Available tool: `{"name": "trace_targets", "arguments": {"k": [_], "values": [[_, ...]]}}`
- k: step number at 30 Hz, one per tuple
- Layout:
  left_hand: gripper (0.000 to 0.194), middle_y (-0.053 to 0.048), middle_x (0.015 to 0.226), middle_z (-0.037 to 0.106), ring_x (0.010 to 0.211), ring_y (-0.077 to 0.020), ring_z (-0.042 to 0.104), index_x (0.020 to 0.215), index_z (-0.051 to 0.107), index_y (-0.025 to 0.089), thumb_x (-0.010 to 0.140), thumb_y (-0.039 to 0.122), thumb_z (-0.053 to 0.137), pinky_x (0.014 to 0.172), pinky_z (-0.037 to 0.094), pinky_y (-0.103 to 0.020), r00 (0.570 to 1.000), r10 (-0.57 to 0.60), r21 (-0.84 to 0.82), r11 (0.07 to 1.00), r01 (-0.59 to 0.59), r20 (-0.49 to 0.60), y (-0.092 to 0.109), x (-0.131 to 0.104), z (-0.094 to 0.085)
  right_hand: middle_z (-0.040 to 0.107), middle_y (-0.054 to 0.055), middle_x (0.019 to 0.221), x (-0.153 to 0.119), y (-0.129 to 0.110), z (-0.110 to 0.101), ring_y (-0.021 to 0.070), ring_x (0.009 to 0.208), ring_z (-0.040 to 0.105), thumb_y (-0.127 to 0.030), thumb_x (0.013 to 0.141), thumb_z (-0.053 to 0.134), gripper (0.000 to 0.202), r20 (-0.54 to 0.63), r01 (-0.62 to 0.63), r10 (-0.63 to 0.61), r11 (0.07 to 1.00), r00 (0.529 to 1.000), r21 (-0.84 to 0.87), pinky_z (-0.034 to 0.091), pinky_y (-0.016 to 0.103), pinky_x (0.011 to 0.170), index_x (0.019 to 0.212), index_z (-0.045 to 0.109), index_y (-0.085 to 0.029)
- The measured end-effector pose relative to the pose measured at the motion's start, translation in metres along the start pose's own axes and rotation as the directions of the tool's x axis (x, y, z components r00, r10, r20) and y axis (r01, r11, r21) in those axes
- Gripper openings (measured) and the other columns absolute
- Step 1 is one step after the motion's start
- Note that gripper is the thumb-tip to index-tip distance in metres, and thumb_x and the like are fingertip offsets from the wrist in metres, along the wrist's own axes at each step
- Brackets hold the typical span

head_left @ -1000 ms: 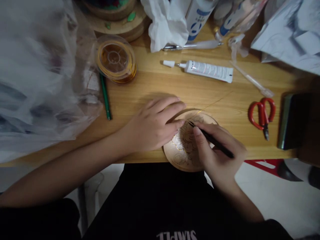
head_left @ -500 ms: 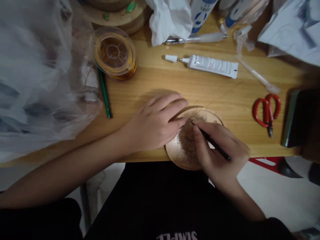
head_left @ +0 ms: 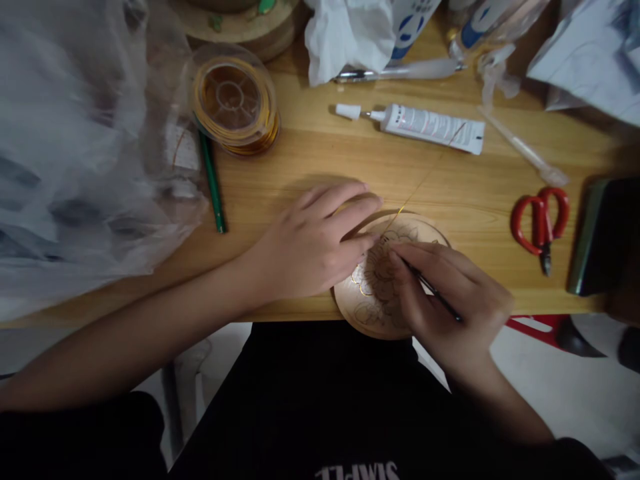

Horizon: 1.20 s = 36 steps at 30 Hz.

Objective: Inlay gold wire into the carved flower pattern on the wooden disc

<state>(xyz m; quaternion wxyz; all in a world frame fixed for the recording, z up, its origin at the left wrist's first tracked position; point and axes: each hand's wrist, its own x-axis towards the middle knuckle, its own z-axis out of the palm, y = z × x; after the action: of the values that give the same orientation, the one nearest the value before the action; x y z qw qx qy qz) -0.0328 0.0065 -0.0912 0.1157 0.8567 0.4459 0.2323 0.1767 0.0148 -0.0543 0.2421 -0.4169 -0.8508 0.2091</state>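
A round pale wooden disc (head_left: pixel 367 315) with a flower line drawing lies at the table's front edge, and a gold outline runs along some petals. My left hand (head_left: pixel 315 247) rests against its left side, fingers stretched and apart, the thumb tip on the drawing. From near that thumb tip a thin gold wire (head_left: pixel 401 210) rises up and right toward the glue tube. My right hand (head_left: pixel 450 293) is closed in a pen-like grip around a slim black tool (head_left: pixel 434 293) over the disc. The tool's tip is hidden by my fingers, so its exact kind is unclear.
Behind lie a spool of gold wire (head_left: pixel 235 100), a green pencil (head_left: pixel 213 183) and a glue tube (head_left: pixel 433 128). Red-handled snips (head_left: pixel 540 223) and a dark phone-like object (head_left: pixel 605 233) lie right. A clear plastic bag (head_left: pixel 90 153) covers the left; crumpled tissue (head_left: pixel 347 40) sits at the back.
The wire's free end has swung up and left, now crossing the glue tube. My right hand has shifted slightly right, its fingers covering the tool's tip. The whole view has drifted slightly.
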Motion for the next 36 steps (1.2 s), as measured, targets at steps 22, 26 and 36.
{"name": "trace_targets", "arguments": {"k": [22, 26, 36], "values": [[0.022, -0.007, 0.129, 0.066, 0.125, -0.0284, 0.057, 0.106, 0.07, 0.019, 0.098, 0.031, 0.053, 0.1, 0.051, -0.044, 0.999, 0.028, 0.079, 0.997, -0.024, -0.044, 0.001, 0.0, 0.001, 0.076, 0.005, 0.098, -0.006, 0.005, 0.008, 0.0197, 0.087, 0.074, -0.005, 0.081, 0.068, 0.031, -0.082, -0.007, 0.011, 0.999, 0.997, 0.052, 0.063, 0.034, 0.078, 0.107, 0.069, -0.022], [0.021, -0.007, 0.131, 0.064, 0.127, -0.028, 0.056, 0.105, 0.07, 0.02, 0.099, 0.03, 0.052, 0.101, 0.05, -0.045, 1.0, 0.006, 0.062, 0.998, -0.006, -0.003, 0.001, 0.001, 0.001, 0.076, 0.006, 0.099, -0.006, 0.006, 0.006, 0.0199, 0.09, 0.074, -0.006, 0.082, 0.067, 0.031, -0.051, 0.057, -0.057, 0.998, 0.997, -0.005, 0.063, 0.033, 0.079, 0.109, 0.068, -0.021], [0.022, -0.005, 0.132, 0.065, 0.127, -0.0273, 0.057, 0.103, 0.072, 0.022, 0.099, 0.029, 0.051, 0.103, 0.051, -0.047, 1.0, -0.014, 0.024, 1.0, 0.013, 0.026, 0.002, 0.002, -0.001, 0.076, 0.005, 0.095, -0.002, 0.014, 0.002, 0.0199, 0.08, 0.073, -0.008, 0.084, 0.065, 0.039, 0.06, 0.292, -0.286, 0.935, 0.956, -0.2, 0.063, 0.032, 0.07, 0.119, 0.065, -0.025]]}}
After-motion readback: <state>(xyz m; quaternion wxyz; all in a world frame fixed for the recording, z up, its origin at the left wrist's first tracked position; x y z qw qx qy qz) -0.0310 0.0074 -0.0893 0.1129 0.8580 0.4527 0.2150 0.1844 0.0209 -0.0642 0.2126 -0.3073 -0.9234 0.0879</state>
